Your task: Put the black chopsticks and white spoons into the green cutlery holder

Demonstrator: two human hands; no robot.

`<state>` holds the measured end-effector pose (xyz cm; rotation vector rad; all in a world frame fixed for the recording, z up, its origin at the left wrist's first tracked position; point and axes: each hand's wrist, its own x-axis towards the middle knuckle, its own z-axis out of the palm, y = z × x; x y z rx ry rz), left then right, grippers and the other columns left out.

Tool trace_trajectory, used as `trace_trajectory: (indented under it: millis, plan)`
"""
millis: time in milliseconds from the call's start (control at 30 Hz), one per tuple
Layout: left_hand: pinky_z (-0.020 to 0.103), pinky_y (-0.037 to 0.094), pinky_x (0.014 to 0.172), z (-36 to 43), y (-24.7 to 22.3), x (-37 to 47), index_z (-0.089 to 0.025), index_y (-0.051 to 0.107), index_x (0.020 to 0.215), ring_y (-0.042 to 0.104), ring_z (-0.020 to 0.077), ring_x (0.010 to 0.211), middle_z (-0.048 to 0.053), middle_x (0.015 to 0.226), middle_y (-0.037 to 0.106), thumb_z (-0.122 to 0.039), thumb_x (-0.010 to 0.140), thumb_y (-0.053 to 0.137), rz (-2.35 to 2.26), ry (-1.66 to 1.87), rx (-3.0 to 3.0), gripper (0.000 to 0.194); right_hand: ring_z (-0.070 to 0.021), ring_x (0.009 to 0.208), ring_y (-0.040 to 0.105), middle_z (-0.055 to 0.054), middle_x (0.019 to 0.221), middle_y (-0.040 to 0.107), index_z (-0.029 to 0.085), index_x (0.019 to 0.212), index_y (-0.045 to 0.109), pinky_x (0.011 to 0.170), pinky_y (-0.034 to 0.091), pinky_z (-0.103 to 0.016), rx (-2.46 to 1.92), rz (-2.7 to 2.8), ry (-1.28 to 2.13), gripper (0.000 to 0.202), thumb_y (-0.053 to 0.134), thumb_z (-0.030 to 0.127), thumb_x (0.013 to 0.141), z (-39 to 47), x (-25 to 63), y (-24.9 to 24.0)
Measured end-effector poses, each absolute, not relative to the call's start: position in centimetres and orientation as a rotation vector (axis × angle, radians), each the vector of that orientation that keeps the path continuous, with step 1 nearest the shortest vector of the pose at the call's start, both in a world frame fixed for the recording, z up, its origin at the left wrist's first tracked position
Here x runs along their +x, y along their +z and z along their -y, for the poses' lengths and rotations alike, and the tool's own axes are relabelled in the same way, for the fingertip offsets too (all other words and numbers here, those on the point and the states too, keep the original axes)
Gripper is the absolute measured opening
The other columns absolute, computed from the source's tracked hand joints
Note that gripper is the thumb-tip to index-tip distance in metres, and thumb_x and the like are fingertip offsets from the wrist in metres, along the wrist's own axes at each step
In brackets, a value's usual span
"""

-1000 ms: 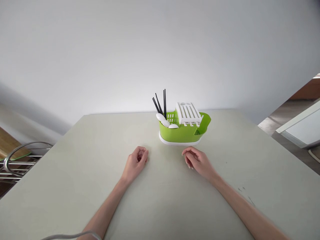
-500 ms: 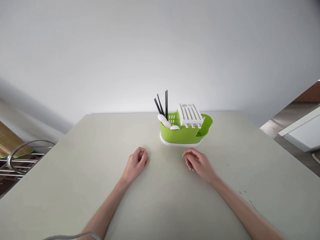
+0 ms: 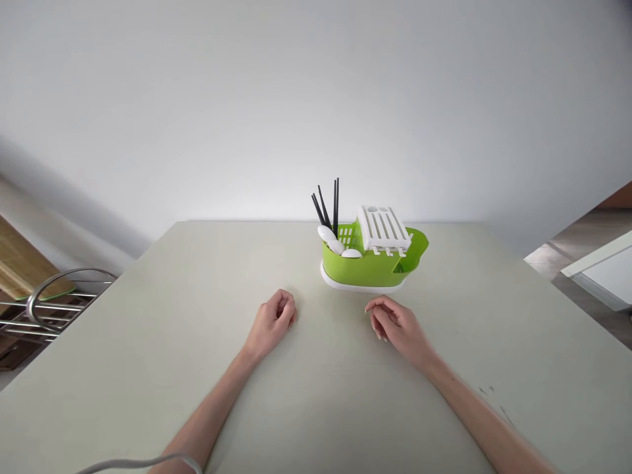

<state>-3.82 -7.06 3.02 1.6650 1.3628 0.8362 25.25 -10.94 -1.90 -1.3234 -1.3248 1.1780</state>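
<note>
Grey-green, the table [image 3: 128, 342] carries a green caddy [image 3: 358, 271] towards its far edge, right of centre, topped by a white slotted rack [image 3: 376, 227]. Nearer the front edge rest the left hand [image 3: 272, 320], curled into a loose fist, and the right hand [image 3: 395, 326], loosely half-open. Black chopsticks [image 3: 336, 205] stand at the caddy's left end beside white spoons [image 3: 332, 241]; 3 hooks [image 3: 389, 252] line the rack's front.

Pale table [image 3: 148, 342], green caddy [image 3: 358, 268] on white base tray [image 3: 364, 288]; left hand [image 3: 274, 320], right hand [image 3: 399, 326] resting; dark marks [image 3: 482, 390]
</note>
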Motion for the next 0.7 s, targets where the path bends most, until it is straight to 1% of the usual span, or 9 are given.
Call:
trace_trajectory:
  millis: [333, 700]
  plan:
    - [0.026, 0.036, 0.056, 6.77, 2.7, -3.75, -0.024, 0.048, 0.083, 0.045, 0.0135, 0.057, -0.004, 0.063, 0.055, -0.041, 0.097, 0.045, -1.389, 0.826, 1.69, 0.022, -0.0146, 0.057, 0.052, 0.002, 0.067, 0.058, 0.023, 0.095, 0.064, 0.054, 0.04, -0.028, -1.323, 1.342, 1.173, 0.035, 0.055, 0.057, 0.099, 10.98, 25.37, -1.9]
    - [0.027, 0.034, 0.056, 6.31, 2.76, -3.92, -0.024, 0.045, 0.081, 0.045, 0.0142, 0.058, -0.004, 0.063, 0.055, -0.038, 0.096, 0.045, -1.376, 0.816, 1.662, 0.02, -0.0147, 0.058, 0.052, 0.002, 0.067, 0.057, 0.023, 0.095, 0.064, 0.054, 0.038, -0.027, -1.319, 1.352, 1.191, 0.026, 0.053, 0.047, 0.101, 10.65, 25.29, -1.87]
